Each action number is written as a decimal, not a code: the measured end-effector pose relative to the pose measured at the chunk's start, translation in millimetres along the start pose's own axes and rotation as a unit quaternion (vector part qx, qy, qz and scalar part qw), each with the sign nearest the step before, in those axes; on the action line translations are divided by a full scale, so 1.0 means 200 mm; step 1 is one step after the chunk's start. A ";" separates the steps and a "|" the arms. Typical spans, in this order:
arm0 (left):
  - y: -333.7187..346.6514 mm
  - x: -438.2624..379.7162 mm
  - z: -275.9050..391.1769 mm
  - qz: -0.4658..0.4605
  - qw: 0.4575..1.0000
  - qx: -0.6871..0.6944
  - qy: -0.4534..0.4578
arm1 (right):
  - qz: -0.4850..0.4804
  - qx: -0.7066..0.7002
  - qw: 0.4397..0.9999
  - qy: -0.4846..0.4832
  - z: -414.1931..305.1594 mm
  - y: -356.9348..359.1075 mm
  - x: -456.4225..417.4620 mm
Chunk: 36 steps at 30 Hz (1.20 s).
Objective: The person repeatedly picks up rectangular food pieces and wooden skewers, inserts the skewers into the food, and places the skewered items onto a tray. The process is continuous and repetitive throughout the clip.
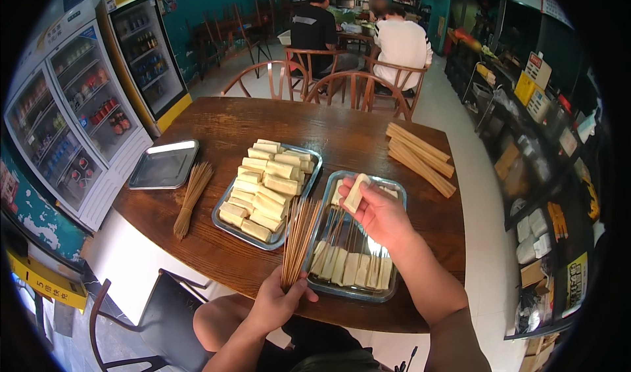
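Note:
My left hand point(276, 298) grips a bundle of thin bamboo skewers point(298, 234), their tips pointing away from me. Between the thumb and fingers of my right hand point(384, 216) is one pale yellow roll point(356, 193), which looks like tofu skin. That hand hovers over the far part of a metal tray point(340, 292). Along the tray's near side lies a row of skewered rolls point(351, 268); others at its far end are partly hidden by my hand. To the left, a second metal tray point(318, 162) bears a heap of loose rolls point(266, 189).
On the wooden table point(340, 135) lie a tied skewer bundle point(190, 204), a bare metal tray point(165, 162) and long tan strips point(421, 157) at right. Wooden chairs point(271, 71) stand beyond; two people point(313, 32) sit further back. Drink fridges point(84, 106) line the left, cluttered shelves point(532, 184) the right.

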<state>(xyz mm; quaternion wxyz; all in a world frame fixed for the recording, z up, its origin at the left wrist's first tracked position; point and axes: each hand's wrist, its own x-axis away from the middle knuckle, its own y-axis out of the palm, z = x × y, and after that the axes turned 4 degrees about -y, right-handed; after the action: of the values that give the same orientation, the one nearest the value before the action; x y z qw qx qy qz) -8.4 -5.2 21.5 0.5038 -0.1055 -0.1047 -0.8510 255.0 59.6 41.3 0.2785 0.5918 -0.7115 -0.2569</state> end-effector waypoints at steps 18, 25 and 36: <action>-0.01 -0.01 -0.06 0.008 1.000 0.029 -0.001 | -0.033 0.008 0.999 -0.007 0.05 0.05 0.02; 0.01 -0.02 -0.02 0.013 1.000 0.021 0.002 | -0.055 0.049 0.997 -0.015 0.09 0.11 0.08; 0.06 -0.04 0.02 0.030 0.997 0.063 0.018 | -0.083 0.068 0.994 0.001 0.14 0.17 0.15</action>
<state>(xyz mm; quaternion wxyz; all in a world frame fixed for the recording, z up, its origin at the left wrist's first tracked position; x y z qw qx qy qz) 7.0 -3.0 24.4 0.5365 -0.0609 -0.1460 -0.8289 207.3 36.3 48.0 0.2159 0.6667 -0.6753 -0.2299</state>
